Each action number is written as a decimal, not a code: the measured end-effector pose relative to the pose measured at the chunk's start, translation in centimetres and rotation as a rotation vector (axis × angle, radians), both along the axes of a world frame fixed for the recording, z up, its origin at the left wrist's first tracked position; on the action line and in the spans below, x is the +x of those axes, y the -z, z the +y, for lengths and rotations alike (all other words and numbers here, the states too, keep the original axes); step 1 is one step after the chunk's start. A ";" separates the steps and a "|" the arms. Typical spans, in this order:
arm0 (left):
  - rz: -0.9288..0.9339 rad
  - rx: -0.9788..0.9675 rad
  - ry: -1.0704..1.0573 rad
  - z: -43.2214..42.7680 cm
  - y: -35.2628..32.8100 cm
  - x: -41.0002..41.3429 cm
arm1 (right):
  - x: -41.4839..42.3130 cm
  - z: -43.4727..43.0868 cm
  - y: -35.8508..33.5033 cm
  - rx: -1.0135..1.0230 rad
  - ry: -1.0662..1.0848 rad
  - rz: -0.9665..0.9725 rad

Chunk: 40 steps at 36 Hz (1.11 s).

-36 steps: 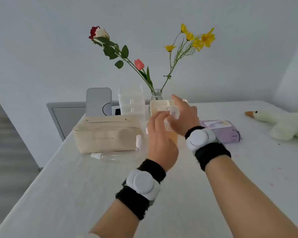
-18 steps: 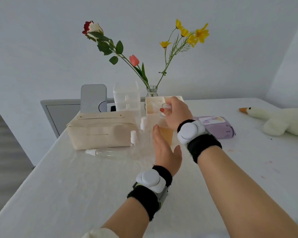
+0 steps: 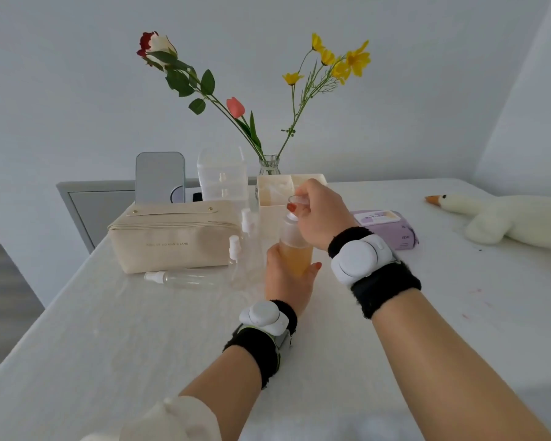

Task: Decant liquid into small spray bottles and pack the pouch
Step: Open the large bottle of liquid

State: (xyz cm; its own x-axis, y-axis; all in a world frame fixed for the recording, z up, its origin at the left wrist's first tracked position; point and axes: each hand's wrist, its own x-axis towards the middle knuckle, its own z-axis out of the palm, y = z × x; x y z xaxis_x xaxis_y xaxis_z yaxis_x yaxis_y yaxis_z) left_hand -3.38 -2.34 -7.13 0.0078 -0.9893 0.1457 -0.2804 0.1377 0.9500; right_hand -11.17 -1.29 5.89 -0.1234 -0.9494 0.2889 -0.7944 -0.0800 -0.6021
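Note:
A frosted bottle of amber liquid (image 3: 295,249) stands upright on the white table (image 3: 140,345). My left hand (image 3: 285,281) grips its lower body from the near side. My right hand (image 3: 318,214) pinches a clear cap (image 3: 296,200) just above the bottle's neck. Left of the bottle stand two small clear spray bottles (image 3: 245,249), and a third spray bottle (image 3: 178,279) lies on its side. The beige zipped pouch (image 3: 172,237) sits behind them at the left.
Behind the bottle stand a cream open box (image 3: 274,189), clear plastic drawers (image 3: 221,176), a glass vase of flowers (image 3: 269,165) and a small mirror (image 3: 159,176). A purple wipes pack (image 3: 392,227) and a plush goose (image 3: 509,221) lie to the right.
My left hand dropped from the bottle's top and now wraps round its lower body. My right hand kept hold of the cap and raised it slightly off the neck.

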 end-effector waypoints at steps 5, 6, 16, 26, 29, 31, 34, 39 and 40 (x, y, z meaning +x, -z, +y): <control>-0.113 0.013 0.016 0.1 0.2 0.2 | 0.1 0.6 0.2 0.009 -0.010 0.055; -0.138 -0.003 0.017 0.1 0.2 0.3 | 0.1 0.6 0.1 0.000 0.006 0.080; -0.108 -0.015 -0.012 0.1 0.3 0.6 | 0.6 0.4 0.2 -0.018 0.138 0.248; -0.061 0.033 0.004 0.1 0.4 0.5 | 1.0 0.3 0.9 -0.091 0.107 0.189; -0.036 0.047 0.005 0.1 0.3 0.5 | 1.1 0.3 0.9 -0.096 0.097 0.188; -0.042 0.041 0.007 0.2 0.3 0.5 | 1.1 0.3 0.9 -0.100 0.091 0.182; -0.061 0.027 0.017 0.2 0.5 0.6 | 1.1 0.2 0.9 -0.104 0.081 0.184; -0.050 0.050 0.012 0.0 0.3 0.5 | 0.9 0.2 1.0 -0.112 0.063 0.199; -0.052 0.048 0.010 0.0 0.4 0.5 | 0.9 0.2 1.0 -0.114 0.057 0.201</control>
State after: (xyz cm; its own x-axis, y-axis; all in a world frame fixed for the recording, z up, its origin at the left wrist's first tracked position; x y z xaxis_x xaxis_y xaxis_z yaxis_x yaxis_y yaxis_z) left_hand -2.91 -2.31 -7.51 -0.0083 -0.9952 0.0980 -0.3282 0.0953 0.9398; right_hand -10.30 -1.13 4.94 -0.1051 -0.9024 0.4179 -0.9028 -0.0897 -0.4207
